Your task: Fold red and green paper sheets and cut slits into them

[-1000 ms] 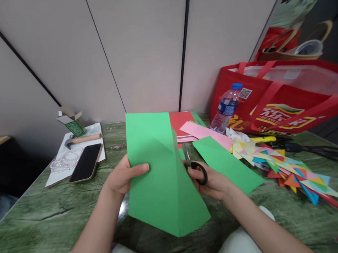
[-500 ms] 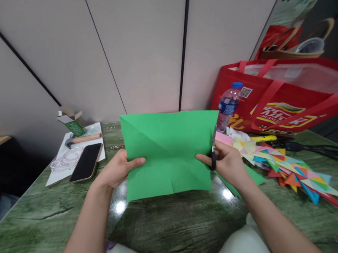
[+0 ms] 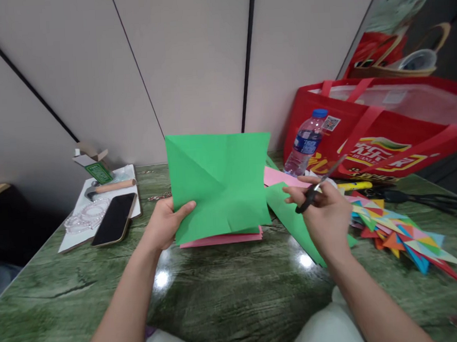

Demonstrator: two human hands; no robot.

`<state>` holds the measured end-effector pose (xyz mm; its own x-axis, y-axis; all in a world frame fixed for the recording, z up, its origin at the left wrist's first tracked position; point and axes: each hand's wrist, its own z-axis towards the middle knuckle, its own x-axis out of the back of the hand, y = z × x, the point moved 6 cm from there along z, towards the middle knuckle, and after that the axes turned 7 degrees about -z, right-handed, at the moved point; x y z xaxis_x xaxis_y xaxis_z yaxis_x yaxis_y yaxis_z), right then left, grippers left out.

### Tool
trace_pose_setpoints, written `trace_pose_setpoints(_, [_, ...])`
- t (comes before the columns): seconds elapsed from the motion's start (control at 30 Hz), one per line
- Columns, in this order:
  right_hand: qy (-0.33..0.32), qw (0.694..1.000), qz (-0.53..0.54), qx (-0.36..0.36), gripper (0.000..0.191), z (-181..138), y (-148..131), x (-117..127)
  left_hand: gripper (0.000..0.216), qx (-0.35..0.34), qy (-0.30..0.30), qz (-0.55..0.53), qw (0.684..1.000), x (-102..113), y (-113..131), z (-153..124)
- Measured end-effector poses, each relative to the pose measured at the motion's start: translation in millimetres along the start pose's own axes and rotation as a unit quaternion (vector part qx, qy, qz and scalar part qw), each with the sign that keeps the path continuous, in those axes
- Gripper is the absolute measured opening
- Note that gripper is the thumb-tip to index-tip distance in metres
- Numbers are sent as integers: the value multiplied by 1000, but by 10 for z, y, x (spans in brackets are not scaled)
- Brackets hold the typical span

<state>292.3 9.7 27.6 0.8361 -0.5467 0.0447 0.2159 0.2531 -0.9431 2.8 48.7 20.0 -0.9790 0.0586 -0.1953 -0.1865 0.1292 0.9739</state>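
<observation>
Left hand point(image 3: 163, 225) is pinching the green sheet point(image 3: 221, 181), right hand point(image 3: 327, 216) gripping scissors point(image 3: 308, 199); seemingly between cuts, the next move needing a steady grip.

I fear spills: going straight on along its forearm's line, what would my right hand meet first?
The right hand would probably meet the clear plastic, blue-capped bottle first, though depth is unclear.

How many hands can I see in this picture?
2. The left hand grips the left edge of the green sheet, its fingers partly hidden behind it. The right hand holds the scissors to the right, apart from that sheet.
</observation>
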Motion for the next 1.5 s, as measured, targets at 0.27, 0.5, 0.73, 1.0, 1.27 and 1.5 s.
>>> trace_pose_setpoints(0.27, [-548, 804, 176, -151, 53, -748, -113, -655, 34, -76, 106, -8, 991, 73, 131, -17])
trace_pose_setpoints(0.5, [-626, 743, 181, -156, 60, -891, -80, -696, 33, -94, 127, -27, 987, 86, 177, -45])
trace_pose_setpoints(0.73, [-616, 744, 216, -145, 43, -868, -131, -651, 30, -138, 139, 8, 981, 118, 206, -43])
trace_pose_setpoints(1.0, [-601, 773, 136, -154, 65, -813, -67, -675, 31, -90, 129, -21, 987, 53, 190, -65])
trace_pose_setpoints(1.27, [-595, 777, 114, -172, 54, -841, -19, -692, 35, -81, 115, -24, 990, 29, 159, -67])
trace_pose_setpoints(1.5, [-589, 775, 168, -157, 50, -770, -72, -611, 31, -90, 138, 8, 986, 96, 141, -51])
